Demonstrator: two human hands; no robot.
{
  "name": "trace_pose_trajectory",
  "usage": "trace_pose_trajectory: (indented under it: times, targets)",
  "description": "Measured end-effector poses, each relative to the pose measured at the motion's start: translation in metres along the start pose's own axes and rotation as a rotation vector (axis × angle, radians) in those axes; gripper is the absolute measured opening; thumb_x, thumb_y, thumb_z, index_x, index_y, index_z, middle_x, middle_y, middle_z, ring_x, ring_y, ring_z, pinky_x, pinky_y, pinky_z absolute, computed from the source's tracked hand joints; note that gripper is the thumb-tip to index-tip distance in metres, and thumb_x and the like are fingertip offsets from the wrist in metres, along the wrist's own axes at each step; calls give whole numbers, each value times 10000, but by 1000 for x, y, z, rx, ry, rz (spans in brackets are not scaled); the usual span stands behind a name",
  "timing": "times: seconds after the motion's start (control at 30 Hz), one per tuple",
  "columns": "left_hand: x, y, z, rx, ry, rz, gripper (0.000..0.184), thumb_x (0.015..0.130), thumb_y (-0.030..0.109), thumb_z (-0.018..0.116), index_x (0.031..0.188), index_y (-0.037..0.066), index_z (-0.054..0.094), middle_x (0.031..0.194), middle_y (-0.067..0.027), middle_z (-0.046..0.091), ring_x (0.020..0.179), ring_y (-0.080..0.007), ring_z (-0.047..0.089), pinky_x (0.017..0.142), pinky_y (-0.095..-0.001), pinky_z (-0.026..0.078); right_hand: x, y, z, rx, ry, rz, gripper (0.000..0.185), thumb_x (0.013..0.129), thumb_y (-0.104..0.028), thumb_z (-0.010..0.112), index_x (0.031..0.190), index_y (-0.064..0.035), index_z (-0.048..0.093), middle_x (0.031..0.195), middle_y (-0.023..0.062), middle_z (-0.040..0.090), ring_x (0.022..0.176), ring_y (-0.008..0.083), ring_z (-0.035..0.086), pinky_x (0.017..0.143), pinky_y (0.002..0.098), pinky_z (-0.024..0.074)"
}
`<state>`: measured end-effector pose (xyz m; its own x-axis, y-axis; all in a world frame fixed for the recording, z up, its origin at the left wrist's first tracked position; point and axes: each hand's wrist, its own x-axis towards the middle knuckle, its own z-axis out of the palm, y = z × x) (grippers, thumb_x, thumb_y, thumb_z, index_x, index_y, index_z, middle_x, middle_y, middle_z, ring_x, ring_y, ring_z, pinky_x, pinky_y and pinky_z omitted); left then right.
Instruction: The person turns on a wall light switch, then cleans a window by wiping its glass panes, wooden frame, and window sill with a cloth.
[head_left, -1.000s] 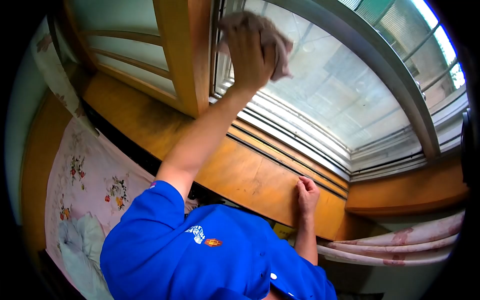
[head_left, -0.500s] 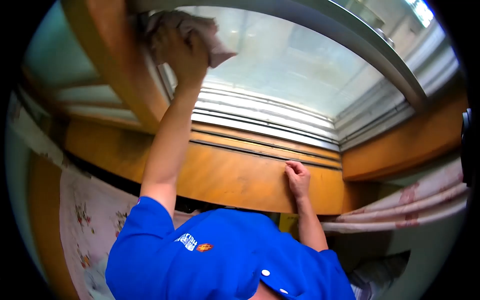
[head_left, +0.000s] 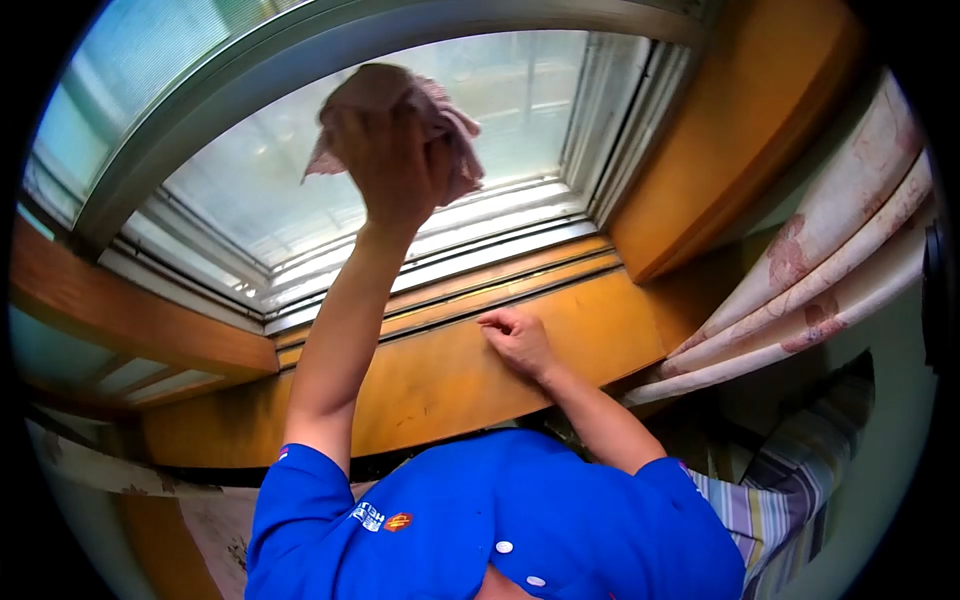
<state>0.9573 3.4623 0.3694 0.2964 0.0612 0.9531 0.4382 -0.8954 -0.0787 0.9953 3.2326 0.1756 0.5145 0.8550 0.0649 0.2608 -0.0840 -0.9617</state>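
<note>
My left hand (head_left: 390,165) is raised, its fingers wrapped over a crumpled pink-brown cloth (head_left: 375,88). The cloth lies against the window glass (head_left: 250,195), above the metal tracks (head_left: 510,226); its edges stick out on both sides of the hand. Lower down, my right hand (head_left: 520,342) rests on the wooden sill (head_left: 435,385), close to the dark grooves. Its fingers are curled in, with nothing visible in them.
A curved-looking metal frame (head_left: 330,48) crosses above the glass. Wooden panels stand at the left (head_left: 150,325) and right (head_left: 740,110). A pink flowered curtain (head_left: 800,260) hangs at right, above striped fabric (head_left: 780,490). Flowered cloth (head_left: 215,525) shows at lower left.
The view has swung so the window's right corner shows fully. My left hand and the cloth have moved from the window's left side towards its middle. My right hand stays curled on the sill.
</note>
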Motion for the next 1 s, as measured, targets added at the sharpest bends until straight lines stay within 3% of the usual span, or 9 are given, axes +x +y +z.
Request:
trace_pose_trajectory:
  times: [0.2,0.3,0.37,0.5,0.63,0.67,0.77,0.9,1.0]
  targets:
    - [63,106,66,24,-103,287,382,717,280,688,1058,111,660,1153,-97,579,1162,-319,488,1014,-467,378,0,-3,-6,90,-46,33,178,909,-171,665,1037,-85,754,837,89,742,719,171,700,677,289,547]
    - [86,147,104,-67,81,342,506,725,258,674,1200,87,635,1218,-120,573,1173,-342,478,1033,-497,381,0,-4,-10,77,-74,20,185,910,-196,641,1021,-99,754,825,101,728,707,203,694,668,315,537]
    - [78,160,104,-140,-155,273,475,796,292,643,1220,78,639,1297,-115,573,1221,-321,479,1093,-478,341,-1,-6,-11,33,-60,-19,185,904,-202,637,1012,-109,755,825,101,728,722,219,701,676,324,542]
    - [47,158,106,-67,-242,429,432,793,207,602,1198,66,650,1287,-119,590,1203,-279,514,1048,-407,399,-2,-6,-11,54,-69,-24,175,897,-197,646,1005,-115,757,822,97,729,718,229,703,667,327,547]
    - [-30,130,113,55,-316,646,485,776,227,609,1259,206,647,1323,29,593,1316,-206,468,1122,-398,332,-2,-3,-8,13,-87,-26,158,890,-124,673,1010,-61,754,869,91,751,730,152,695,685,277,542]
    - [-41,123,108,-102,-525,645,560,806,252,608,1358,183,550,1400,-19,534,1377,-240,407,1168,-423,284,-3,-1,-7,38,-67,-33,161,887,-117,673,1011,-51,753,869,91,753,738,150,697,691,278,543]
    - [-97,108,95,84,-645,699,645,871,368,599,1457,144,450,1467,-62,481,1440,-268,339,1212,-449,241,0,2,-5,49,-58,-94,165,881,-85,670,1010,-19,748,885,98,757,779,149,702,721,275,541]
    - [-97,65,62,-88,-519,677,467,887,389,604,1268,119,596,1364,-44,531,1354,-255,424,1140,-403,344,-2,6,-4,46,-51,-91,174,871,-97,668,1009,-34,753,941,132,753,864,238,731,780,315,561]
    - [-84,21,18,-53,-495,586,332,878,327,617,1173,175,632,1268,-31,552,1268,-215,481,1054,-370,421,-3,-1,-3,87,-39,13,154,917,-80,674,1031,-2,743,896,38,738,822,91,653,762,242,525]
